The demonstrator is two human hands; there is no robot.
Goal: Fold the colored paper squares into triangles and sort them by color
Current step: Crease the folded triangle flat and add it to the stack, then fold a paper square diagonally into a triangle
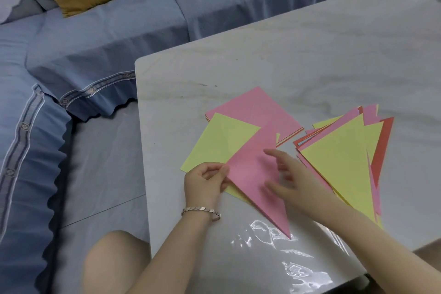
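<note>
Now your left hand (205,184) pinches corner of pink folded paper triangle (253,167), likely anchoring it on white tabletop (286,55); your right hand (288,174): grip slack, fingers spread, empty, above triangle, probably for smoothing crease.

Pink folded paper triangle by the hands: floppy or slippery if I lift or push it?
Probably light and floppy: the pink folded paper triangle is a thin sheet, so its long tip may droop if lifted by the corner the left hand pinches. Likely slides easily when pushed, since the white tabletop looks glossy.
</note>
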